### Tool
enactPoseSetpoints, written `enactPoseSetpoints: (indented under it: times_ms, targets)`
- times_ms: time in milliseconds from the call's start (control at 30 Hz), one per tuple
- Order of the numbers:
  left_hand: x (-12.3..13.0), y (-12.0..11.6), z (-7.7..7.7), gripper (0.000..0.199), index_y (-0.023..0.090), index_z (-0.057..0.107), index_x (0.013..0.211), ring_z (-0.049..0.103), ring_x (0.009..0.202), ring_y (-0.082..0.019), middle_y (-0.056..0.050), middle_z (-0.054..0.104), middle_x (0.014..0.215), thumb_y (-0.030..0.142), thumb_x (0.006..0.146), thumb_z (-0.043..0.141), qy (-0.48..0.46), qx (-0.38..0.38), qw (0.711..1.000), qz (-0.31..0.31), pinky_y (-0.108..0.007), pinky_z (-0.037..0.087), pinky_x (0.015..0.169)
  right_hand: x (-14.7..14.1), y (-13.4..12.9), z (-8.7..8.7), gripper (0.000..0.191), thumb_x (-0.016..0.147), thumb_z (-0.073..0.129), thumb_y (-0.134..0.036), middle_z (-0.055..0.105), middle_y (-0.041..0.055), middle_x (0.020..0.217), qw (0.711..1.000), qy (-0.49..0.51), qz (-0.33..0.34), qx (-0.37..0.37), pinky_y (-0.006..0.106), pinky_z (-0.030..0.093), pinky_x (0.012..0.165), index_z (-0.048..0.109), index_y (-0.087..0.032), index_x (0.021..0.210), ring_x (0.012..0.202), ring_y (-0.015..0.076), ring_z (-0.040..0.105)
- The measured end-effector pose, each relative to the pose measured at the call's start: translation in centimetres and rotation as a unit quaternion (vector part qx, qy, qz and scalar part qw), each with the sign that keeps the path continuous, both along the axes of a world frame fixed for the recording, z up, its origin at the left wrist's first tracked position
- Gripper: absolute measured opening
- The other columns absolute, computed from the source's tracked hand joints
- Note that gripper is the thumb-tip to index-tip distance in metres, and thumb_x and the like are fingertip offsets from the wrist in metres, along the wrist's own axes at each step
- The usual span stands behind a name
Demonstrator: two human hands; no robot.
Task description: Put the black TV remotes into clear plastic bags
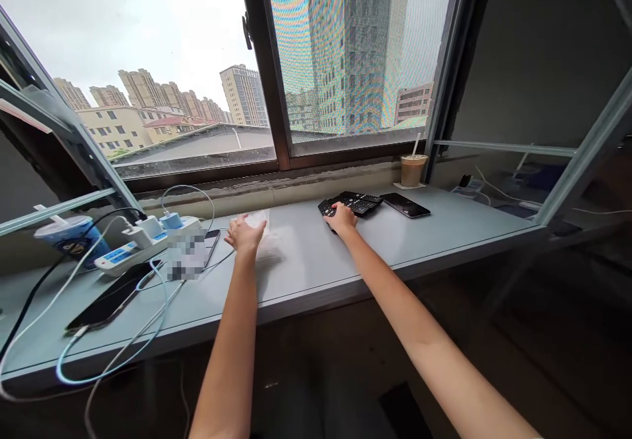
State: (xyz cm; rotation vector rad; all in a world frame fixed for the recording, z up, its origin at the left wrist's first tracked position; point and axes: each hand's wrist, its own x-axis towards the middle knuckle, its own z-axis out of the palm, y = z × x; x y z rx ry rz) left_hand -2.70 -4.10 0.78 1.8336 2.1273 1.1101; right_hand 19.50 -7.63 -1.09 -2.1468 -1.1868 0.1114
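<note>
My left hand (243, 233) is above the desk left of centre, its fingers curled at a clear plastic bag (266, 220). The bag is partly behind the hand and smeared by motion. My right hand (342, 217) is closed on the near edge of a black keypad-like piece (326, 208) with small light marks. Its fingertips are partly hidden. Touching that piece, or very close to it, are more black pieces of the same look (363, 203); I cannot tell whether they are joined. A black phone (405, 205) lies just right of them.
The grey desk (306, 261) runs below a window. At left are a power strip (133, 255) with chargers, looping cables (165, 301), a dark phone (111, 297), another phone (211, 245) and a blue cup (74, 241). A drink cup with a straw (412, 170) stands back right.
</note>
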Motion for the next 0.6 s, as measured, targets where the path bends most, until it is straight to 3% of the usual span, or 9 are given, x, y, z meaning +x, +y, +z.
enactPoseSetpoints:
  times_ms: [100, 167, 300, 467, 533, 600]
  targets:
    - [0.3, 0.4, -0.5, 0.052, 0.018, 0.052, 0.109, 0.045, 0.118, -0.035, -0.018, 0.056, 0.120, 0.050, 0.069, 0.060, 0.055, -0.117, 0.984, -0.125, -0.047, 0.031, 0.096, 0.0, -0.1, 0.0, 0.039, 0.072, 0.066, -0.031, 0.064, 0.0053, 0.107, 1.000, -0.004, 0.002, 0.005, 0.031, 0.044, 0.079, 0.057, -0.024, 0.109, 0.098, 0.0214, 0.060]
    - [0.4, 0.6, -0.9, 0.047, 0.017, 0.053, 0.105, 0.045, 0.118, -0.034, -0.017, 0.056, 0.120, 0.044, 0.068, 0.061, 0.099, -0.152, 0.972, -0.147, -0.044, 0.032, 0.096, 0.0, -0.1, 0.0, 0.039, 0.071, 0.066, -0.031, 0.064, 0.0046, 0.106, 1.000, -0.007, 0.004, 0.006, 0.030, 0.044, 0.079, 0.057, -0.025, 0.109, 0.098, 0.0210, 0.060]
    - [0.4, 0.9, -1.5, 0.025, 0.016, 0.057, 0.097, 0.044, 0.120, -0.029, -0.014, 0.058, 0.118, 0.020, 0.073, 0.054, 0.109, -0.158, 0.976, -0.106, -0.040, 0.033, 0.095, 0.0, -0.2, 0.0, 0.040, 0.072, 0.064, -0.029, 0.064, 0.0041, 0.107, 1.000, -0.012, 0.006, 0.002, 0.030, 0.044, 0.078, 0.057, -0.025, 0.111, 0.098, 0.0207, 0.059]
    - [0.2, 0.7, -1.4, 0.022, 0.015, 0.061, 0.092, 0.043, 0.121, -0.033, -0.017, 0.060, 0.111, 0.012, 0.076, 0.047, 0.082, -0.123, 0.988, -0.049, -0.048, 0.034, 0.095, 0.0, -0.2, 0.0, 0.040, 0.075, 0.061, -0.031, 0.062, 0.0051, 0.111, 1.000, -0.014, 0.017, -0.008, 0.030, 0.044, 0.079, 0.056, -0.023, 0.113, 0.100, 0.0210, 0.058]
    - [0.2, 0.4, -1.0, 0.026, 0.014, 0.060, 0.098, 0.045, 0.119, -0.032, -0.017, 0.060, 0.111, 0.014, 0.081, 0.041, 0.063, -0.089, 0.994, -0.030, -0.049, 0.034, 0.095, 0.0, -0.2, 0.0, 0.040, 0.076, 0.062, -0.032, 0.062, 0.0046, 0.112, 0.999, -0.022, 0.025, -0.007, 0.029, 0.044, 0.079, 0.056, -0.024, 0.114, 0.101, 0.0208, 0.058]
    - [0.5, -0.1, -0.4, 0.036, 0.012, 0.053, 0.116, 0.040, 0.123, -0.032, -0.018, 0.052, 0.124, 0.018, 0.088, 0.031, 0.042, -0.044, 0.998, 0.001, -0.051, 0.033, 0.097, -0.1, -0.2, 0.0, 0.039, 0.077, 0.061, -0.032, 0.062, 0.0038, 0.112, 0.999, -0.036, 0.032, -0.005, 0.029, 0.044, 0.079, 0.056, -0.025, 0.115, 0.100, 0.0207, 0.058]
